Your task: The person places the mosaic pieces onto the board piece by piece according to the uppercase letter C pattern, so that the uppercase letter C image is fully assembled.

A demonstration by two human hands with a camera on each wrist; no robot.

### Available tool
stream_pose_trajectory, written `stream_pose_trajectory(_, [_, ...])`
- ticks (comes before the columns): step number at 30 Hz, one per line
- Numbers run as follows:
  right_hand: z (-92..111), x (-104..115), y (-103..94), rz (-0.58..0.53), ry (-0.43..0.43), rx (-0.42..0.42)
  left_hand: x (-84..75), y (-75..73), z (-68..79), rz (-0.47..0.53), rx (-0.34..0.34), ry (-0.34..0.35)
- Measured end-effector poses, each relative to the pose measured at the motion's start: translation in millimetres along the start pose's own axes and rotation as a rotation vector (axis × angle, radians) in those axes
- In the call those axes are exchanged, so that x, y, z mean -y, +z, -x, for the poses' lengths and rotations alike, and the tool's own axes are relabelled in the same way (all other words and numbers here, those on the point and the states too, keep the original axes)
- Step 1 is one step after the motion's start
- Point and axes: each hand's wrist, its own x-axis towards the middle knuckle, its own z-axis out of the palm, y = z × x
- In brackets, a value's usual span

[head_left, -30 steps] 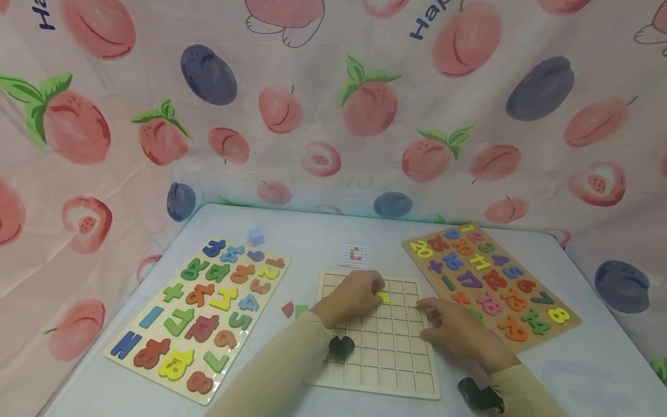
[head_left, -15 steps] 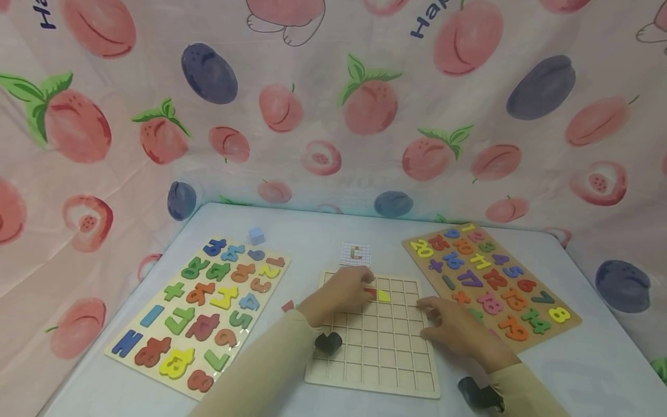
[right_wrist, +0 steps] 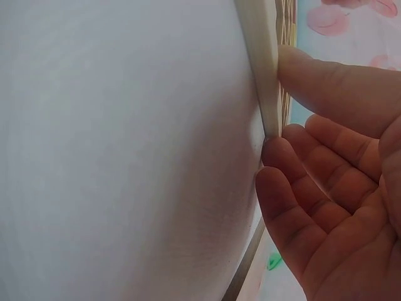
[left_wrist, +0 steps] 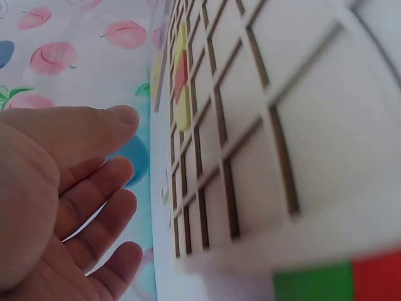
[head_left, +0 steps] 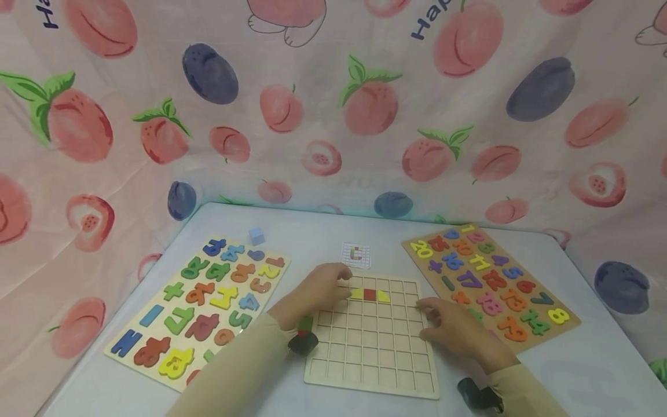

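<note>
A wooden grid board [head_left: 365, 359] lies in front of the person. In one of its upper rows, a red square tile [head_left: 369, 295] sits between a left yellow tile [head_left: 356, 294] and a right yellow tile [head_left: 384, 296]. The left hand [head_left: 320, 289] hovers over the board's upper left part, its fingertips beside the left yellow tile. Its fingers are loosely bent with nothing between them in the left wrist view. Against the board's right edge rests the right hand [head_left: 453, 327]; in the right wrist view its thumb [right_wrist: 313, 75] touches the rim, other fingertips close beside it.
Green and red pieces [left_wrist: 313, 282] lie just left of the board. A pattern card [head_left: 356, 255] is behind it, and a light blue cube [head_left: 256, 236] farther left. Number puzzle boards flank it: the left one [head_left: 117, 350] and the right one [head_left: 573, 318]. A fruit-print cloth hangs behind.
The left hand has moved left across the board, uncovering the red square tile and then the left yellow tile. The right hand stays at the board's right edge.
</note>
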Motion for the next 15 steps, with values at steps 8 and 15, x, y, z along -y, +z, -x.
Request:
stream_pose_trajectory(8, [0.4, 1.0, 0.6, -0.001, 0.006, 0.0, 20.5, -10.0, 16.9, -0.01, -0.048, 0.008])
stream_pose_trajectory(15, [0.2, 0.9, 0.0, 0.002, 0.008, 0.0, 33.2, -20.7, 27.2, -0.039, -0.065, -0.033])
